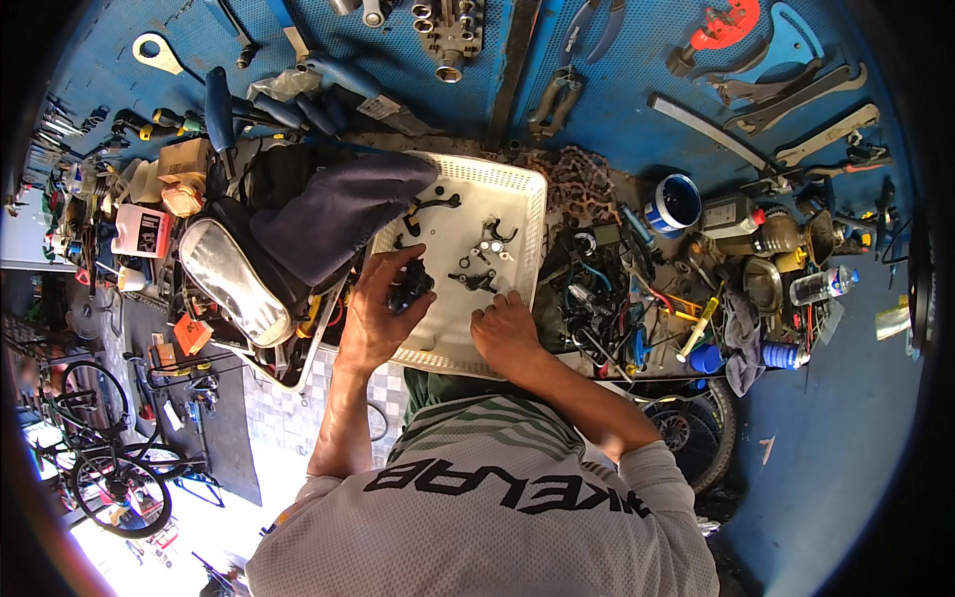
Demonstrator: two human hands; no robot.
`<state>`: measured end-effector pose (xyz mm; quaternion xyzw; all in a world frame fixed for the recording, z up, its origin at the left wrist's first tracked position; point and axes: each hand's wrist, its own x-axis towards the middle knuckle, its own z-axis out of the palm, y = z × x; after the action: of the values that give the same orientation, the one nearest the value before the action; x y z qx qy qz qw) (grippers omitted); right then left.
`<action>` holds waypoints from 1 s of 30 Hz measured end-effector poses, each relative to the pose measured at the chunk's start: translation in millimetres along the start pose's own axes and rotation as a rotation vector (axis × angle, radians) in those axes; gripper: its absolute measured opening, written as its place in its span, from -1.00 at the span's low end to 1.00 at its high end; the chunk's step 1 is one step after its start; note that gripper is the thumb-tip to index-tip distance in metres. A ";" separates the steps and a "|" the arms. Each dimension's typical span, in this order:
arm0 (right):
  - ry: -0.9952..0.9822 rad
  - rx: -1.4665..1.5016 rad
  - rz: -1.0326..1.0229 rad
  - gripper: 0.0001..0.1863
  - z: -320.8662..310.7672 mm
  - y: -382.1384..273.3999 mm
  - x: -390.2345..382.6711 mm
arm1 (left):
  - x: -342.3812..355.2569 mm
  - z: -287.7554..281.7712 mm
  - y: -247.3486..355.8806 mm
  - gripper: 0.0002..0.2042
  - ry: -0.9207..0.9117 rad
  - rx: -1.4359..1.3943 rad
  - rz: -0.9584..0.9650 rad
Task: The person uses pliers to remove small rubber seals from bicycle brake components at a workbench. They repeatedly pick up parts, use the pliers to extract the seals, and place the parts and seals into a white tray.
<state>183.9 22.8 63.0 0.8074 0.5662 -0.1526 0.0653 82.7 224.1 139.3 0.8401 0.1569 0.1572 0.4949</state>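
Observation:
A cream plastic basket (538, 214) with perforated walls lies in front of me. My left hand (370, 313), over its left side, grips a small black bicycle part (410, 287) between thumb and fingers; its exact kind is unclear. Low in the basket at the right, my right hand (505, 333) has its fingers bent together and down beside a black metal part (476, 280). Whatever its fingertips hold is too small to make out. Farther in lie a silver and black part (490, 242) and a black lever (438, 202), with small loose pieces around them.
Left of the basket is a dark cloth (343, 214) over a bag-like item with a clear panel (239, 284). Cables and tools crowd the right bench, with a blue-white tub (673, 204) and a plastic bottle (824, 286). Hand tools hang on the blue wall (637, 70).

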 end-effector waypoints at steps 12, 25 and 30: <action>0.369 1.031 -0.013 -0.66 -32.0 21.1 -12.6 | -0.7 0.2 -20.6 -0.37 -0.004 -0.110 -0.146; 0.264 2.036 -0.111 -0.73 -64.2 45.3 -28.3 | 8.1 5.8 5.1 -0.37 -0.260 -0.445 -0.134; 0.265 2.143 -0.115 -0.72 -68.9 45.5 -33.3 | 9.6 10.0 12.0 -0.38 -0.266 -0.454 -0.136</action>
<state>228.0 -3.7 135.7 0.4267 0.1779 -0.4829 -0.7437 96.9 214.8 146.2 0.7084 0.1075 0.0432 0.6962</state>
